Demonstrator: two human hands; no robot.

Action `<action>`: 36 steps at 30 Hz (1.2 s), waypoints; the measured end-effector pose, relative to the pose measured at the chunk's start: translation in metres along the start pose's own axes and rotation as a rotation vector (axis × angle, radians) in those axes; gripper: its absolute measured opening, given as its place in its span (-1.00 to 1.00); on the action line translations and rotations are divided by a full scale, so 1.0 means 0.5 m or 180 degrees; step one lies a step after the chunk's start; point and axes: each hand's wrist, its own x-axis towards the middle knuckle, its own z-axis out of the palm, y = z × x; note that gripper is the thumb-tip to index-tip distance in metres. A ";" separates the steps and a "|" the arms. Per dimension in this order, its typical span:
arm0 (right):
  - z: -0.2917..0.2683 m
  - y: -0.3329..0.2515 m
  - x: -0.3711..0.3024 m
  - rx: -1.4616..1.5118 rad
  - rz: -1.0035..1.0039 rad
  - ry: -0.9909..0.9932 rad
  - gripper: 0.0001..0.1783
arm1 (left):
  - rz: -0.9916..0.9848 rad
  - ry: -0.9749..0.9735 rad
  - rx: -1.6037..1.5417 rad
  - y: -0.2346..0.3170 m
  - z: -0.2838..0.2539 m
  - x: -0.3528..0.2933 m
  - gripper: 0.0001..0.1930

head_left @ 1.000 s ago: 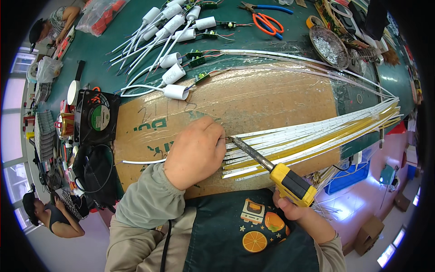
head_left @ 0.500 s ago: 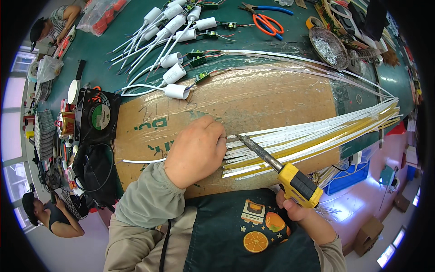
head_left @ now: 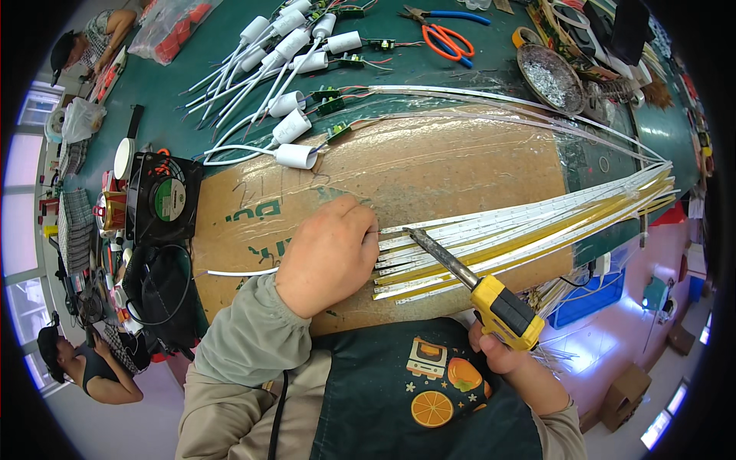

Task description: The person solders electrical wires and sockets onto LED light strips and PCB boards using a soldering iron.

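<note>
Right hand [head_left: 502, 354], soldering iron [head_left: 468, 280] tip now nearer left hand [head_left: 328, 257].

The bare cardboard sheet [head_left: 460, 165] gives free room above the LED strips [head_left: 537, 222]; white lamp sockets [head_left: 295, 126] crowd the far left side.

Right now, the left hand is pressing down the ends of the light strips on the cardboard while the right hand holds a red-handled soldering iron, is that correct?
Not quite: in the head view the soldering iron in the right hand has a yellow handle, not red. The left hand is pressing the ends of the light strips on the cardboard.
</note>
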 end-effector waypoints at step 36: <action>0.002 0.018 -0.012 0.0157 0.0081 0.0056 -0.82 | 0.0186 0.0218 -0.0165 -0.005 -0.003 -0.006 -0.93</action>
